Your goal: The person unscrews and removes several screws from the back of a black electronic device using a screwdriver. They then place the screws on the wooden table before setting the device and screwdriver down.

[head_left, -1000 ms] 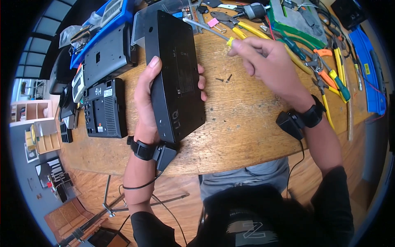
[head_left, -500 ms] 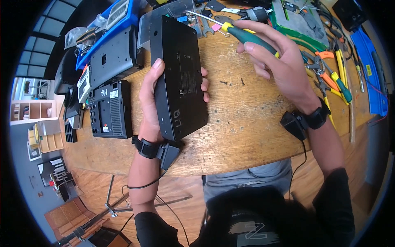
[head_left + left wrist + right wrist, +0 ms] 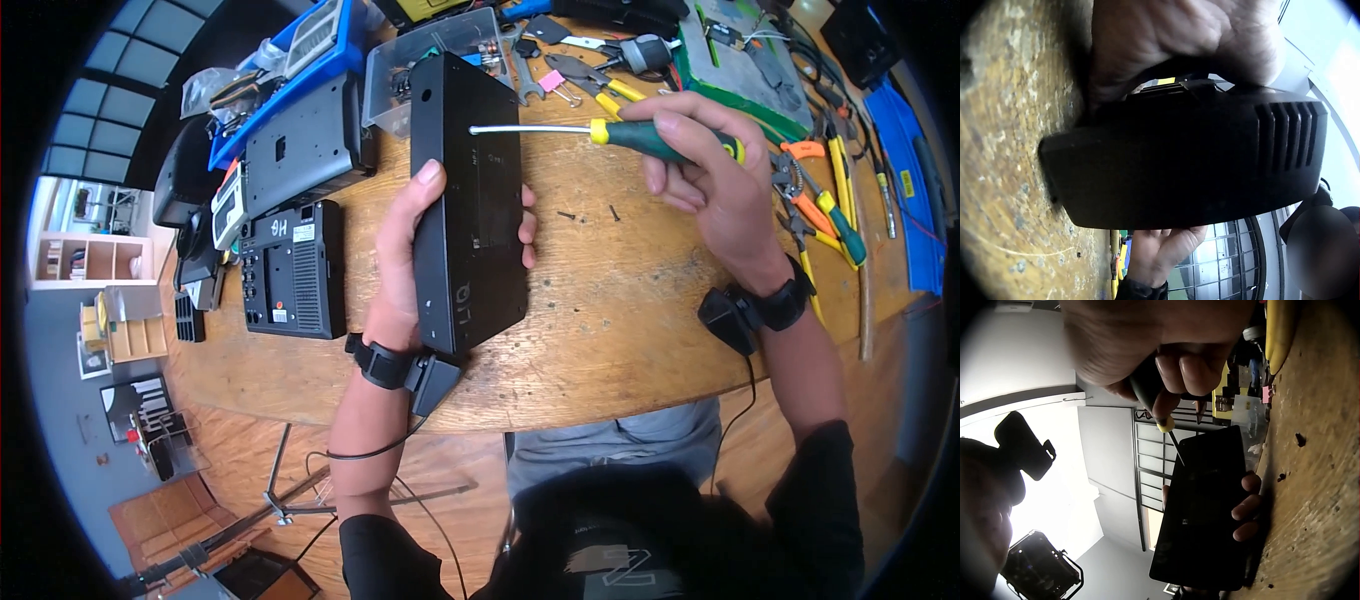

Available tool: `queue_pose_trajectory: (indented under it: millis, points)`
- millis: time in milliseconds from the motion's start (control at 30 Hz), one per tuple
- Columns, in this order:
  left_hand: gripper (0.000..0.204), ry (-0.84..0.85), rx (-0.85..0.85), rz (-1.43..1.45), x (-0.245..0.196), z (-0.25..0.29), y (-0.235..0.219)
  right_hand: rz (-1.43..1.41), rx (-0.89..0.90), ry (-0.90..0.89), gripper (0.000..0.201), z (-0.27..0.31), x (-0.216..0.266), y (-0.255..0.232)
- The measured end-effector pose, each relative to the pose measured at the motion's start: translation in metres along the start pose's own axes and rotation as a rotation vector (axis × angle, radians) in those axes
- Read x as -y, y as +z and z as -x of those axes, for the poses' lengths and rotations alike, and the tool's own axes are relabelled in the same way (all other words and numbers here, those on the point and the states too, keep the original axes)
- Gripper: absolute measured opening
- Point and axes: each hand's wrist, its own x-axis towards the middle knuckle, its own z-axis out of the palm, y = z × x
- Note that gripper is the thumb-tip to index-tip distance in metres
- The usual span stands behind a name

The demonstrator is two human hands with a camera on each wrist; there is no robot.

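Observation:
A black box-shaped electronic device stands on edge over the table, marked with grey letters. My left hand grips it from the side, thumb on the near edge and fingertips showing past the far side. In the left wrist view its dark side has slots at one end. A screwdriver with a green and yellow handle lies in the grip of my right hand. Its shaft points left, the tip right at the device's face near the upper edge. The right wrist view shows the shaft against that face.
Two dark screws lie on the wooden table. Left stand another black device, a black panel and a blue bin. A clear plastic box sits behind; pliers and cutters lie right.
The screwdriver has swung from pointing up and left to nearly level, and its tip has come down onto the device's face. My left hand keeps its grip; the whole head view has shifted.

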Motion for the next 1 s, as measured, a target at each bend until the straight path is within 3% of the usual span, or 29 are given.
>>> queue_pose_trajectory:
  millis: [467,600,800,1000]
  points:
    - [0.085,-0.03,-0.001,0.005,-0.002,0.001,0.001,0.105,0.055,0.054,0.034,0.008,0.011,0.007]
    - [0.075,-0.023,-0.023,-0.009,-0.004,0.002,0.006,0.098,0.059,0.06,0.034,0.007,0.011,0.009]
    - [0.075,-0.027,-0.03,0.013,-0.004,0.003,0.007,0.11,0.06,0.026,0.031,0.008,0.01,0.009]
    - [0.071,-0.032,-0.055,-0.041,-0.005,0.002,0.01,0.328,0.064,-0.114,0.022,0.009,0.025,0.012]
